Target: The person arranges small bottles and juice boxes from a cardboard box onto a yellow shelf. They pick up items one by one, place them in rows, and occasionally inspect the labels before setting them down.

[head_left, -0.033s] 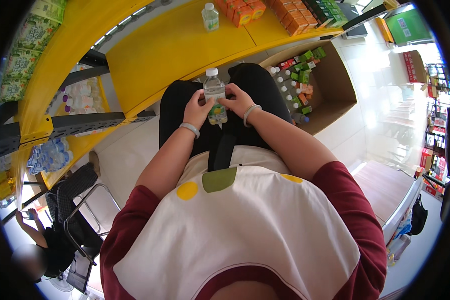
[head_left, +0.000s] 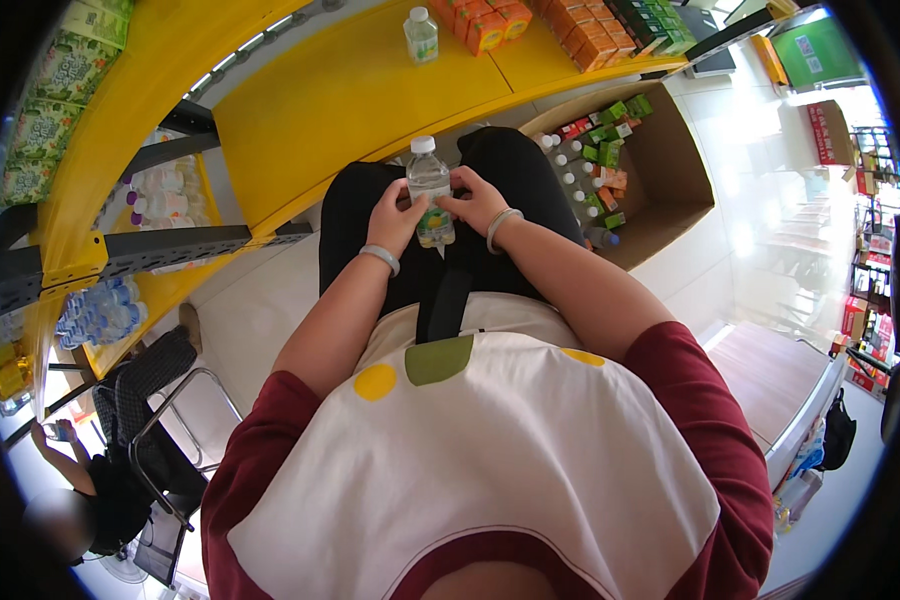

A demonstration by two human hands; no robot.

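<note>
Between my knees I hold up a clear plastic drink bottle (head_left: 429, 180) with a white cap and a green and yellow label. My left hand (head_left: 395, 215) grips its left side, thumb on the label. On the other side my right hand (head_left: 476, 204) grips it too, thumb opposite. The bottle leans slightly, its cap toward the yellow shelf (head_left: 350, 110). A similar white-capped bottle (head_left: 422, 38) stands on that shelf, beyond my hands.
Right of my legs, an open cardboard box (head_left: 670, 190) holds several bottles and small cartons. Orange drink packs (head_left: 485, 28) and green boxes (head_left: 650, 25) line the shelf's far edge. A seated person (head_left: 100, 480) is at the lower left, near a metal-framed chair (head_left: 185, 440).
</note>
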